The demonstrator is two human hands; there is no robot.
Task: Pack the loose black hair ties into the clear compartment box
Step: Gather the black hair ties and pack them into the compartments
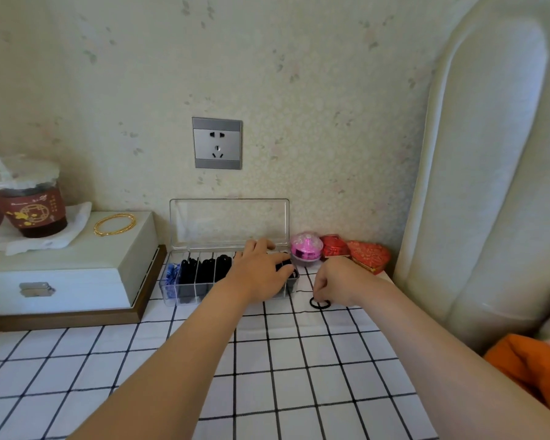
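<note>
We see the left hand [261, 274] lying flat over the right end of the clear compartment box [172, 300], fingers nearly straight and spread. Its fingertips rest on the black ties in the rightmost compartments, and its thumb reaches toward the hinge line. It grips nothing that we can make out.

The right hand [340, 281] is down on the desk [267, 360] just right of the box. Its fingers are curled tight and pinch a loose hair tie [320, 304], a thin black ring that lies flat on the checked cloth, partly under the fingertips.

The box sits at the back of the desk against the wall, its lid [229, 220] standing upright and open. We count several narrow compartments: the leftmost holds blue ties [171, 276], and the next ones are packed with black ties [189, 274] standing on edge. The left hand hides most of the right-hand compartments.

Just right of the box stand a pink round case [306, 247] and two red patterned cases [367, 256]. To the left is a white chest [77, 268] with a gold bangle [115, 224] lying on its top.
</note>
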